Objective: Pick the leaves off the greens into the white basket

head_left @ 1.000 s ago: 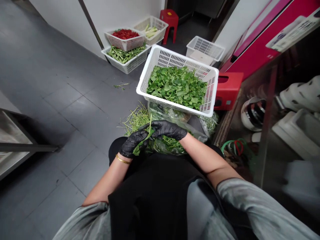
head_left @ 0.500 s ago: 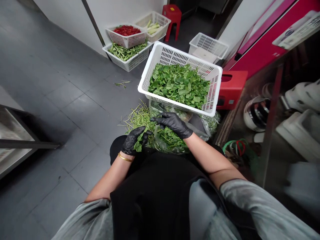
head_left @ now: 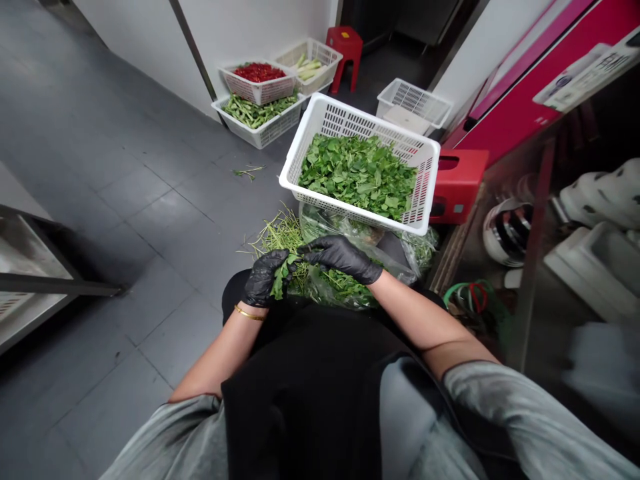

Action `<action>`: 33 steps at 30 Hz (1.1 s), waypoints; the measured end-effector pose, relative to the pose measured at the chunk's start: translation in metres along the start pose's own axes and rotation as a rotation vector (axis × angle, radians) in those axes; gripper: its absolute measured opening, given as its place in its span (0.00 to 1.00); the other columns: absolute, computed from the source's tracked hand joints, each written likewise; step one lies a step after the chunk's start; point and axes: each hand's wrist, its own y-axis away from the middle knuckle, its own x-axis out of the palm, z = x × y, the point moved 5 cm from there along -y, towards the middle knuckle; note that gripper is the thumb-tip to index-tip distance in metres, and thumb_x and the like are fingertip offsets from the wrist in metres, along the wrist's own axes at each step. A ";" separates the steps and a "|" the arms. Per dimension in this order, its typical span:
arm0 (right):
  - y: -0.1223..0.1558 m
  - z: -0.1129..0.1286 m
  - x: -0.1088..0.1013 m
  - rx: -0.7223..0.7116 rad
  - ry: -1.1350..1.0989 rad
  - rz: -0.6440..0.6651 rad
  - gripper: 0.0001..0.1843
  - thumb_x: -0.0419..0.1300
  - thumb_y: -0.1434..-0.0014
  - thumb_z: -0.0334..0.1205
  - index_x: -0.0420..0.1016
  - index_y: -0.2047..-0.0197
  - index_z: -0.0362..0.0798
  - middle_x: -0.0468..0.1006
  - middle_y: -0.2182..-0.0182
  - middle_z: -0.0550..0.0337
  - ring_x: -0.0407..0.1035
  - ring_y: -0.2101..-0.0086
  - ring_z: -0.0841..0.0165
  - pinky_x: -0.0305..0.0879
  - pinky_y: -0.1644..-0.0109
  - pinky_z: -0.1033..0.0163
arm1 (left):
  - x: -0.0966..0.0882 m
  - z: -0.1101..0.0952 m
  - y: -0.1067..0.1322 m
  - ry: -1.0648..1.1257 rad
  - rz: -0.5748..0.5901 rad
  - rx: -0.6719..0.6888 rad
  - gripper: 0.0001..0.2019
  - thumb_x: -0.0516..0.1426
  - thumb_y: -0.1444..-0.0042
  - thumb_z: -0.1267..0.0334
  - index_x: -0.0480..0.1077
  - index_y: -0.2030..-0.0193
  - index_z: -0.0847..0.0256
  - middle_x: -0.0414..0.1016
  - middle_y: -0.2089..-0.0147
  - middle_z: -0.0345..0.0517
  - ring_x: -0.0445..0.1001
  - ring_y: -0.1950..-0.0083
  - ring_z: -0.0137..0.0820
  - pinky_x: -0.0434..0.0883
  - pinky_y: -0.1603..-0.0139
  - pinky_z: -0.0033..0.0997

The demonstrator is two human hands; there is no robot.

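Left hand [head_left: 263, 277], black glove, bangle [head_left: 250, 312] at the wrist: fingers curled closed around a leafy sprig [head_left: 281, 279], leaves showing along the palm side. Right hand [head_left: 343, 259], also black-gloved, comes in from the right, back of the hand up, fingers stretched together toward the left; fingertips at the far right end of the sprig, close by the left hand. Thumb side hidden, so cannot tell whether it pinches anything.

Sprig sits low, just near side of a heap of thin green stems [head_left: 277, 233]. Clear plastic bag [head_left: 363, 233] right of the heap, more greens [head_left: 347, 285] in its near part, partly under the right hand.

Far side of the bag: large white basket [head_left: 296, 153], slatted walls, tilted in view, picked leaves [head_left: 360, 175] spread over its bottom. Red plastic piece [head_left: 463, 193] against its right side.

Far left: basket of red chillies [head_left: 259, 72] stacked on a basket of cut green vegetables [head_left: 257, 110]; basket of pale stalks [head_left: 309, 69] just right, then red stool [head_left: 345, 57]. A few loose stems [head_left: 247, 173] on the grey tiled floor [head_left: 165, 200], left of the white basket
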 end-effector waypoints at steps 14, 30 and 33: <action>-0.007 -0.024 0.023 -0.007 -0.533 -0.089 0.27 0.78 0.61 0.57 0.74 0.70 0.45 0.78 0.71 0.61 0.68 0.74 0.73 0.62 0.73 0.67 | -0.002 -0.011 0.001 -0.293 0.210 0.075 0.21 0.70 0.57 0.50 0.68 0.84 0.59 0.62 0.86 0.38 0.57 0.84 0.24 0.56 0.83 0.28; -0.018 -0.031 0.001 -0.153 0.739 -0.079 0.04 0.61 0.40 0.29 0.78 0.64 0.40 0.80 0.63 0.48 0.73 0.63 0.63 0.66 0.56 0.60 | -0.006 -0.021 -0.003 -0.396 -0.076 0.078 0.11 0.73 0.59 0.57 0.80 0.75 0.61 0.74 0.79 0.41 0.65 0.78 0.26 0.60 0.79 0.25; -0.030 -0.033 -0.014 -0.193 0.837 0.004 0.08 0.58 0.39 0.26 0.80 0.62 0.40 0.81 0.61 0.44 0.74 0.61 0.61 0.69 0.53 0.57 | -0.013 -0.023 -0.008 -0.346 -0.009 0.055 0.17 0.69 0.50 0.48 0.82 0.70 0.63 0.63 0.84 0.37 0.57 0.82 0.22 0.55 0.83 0.24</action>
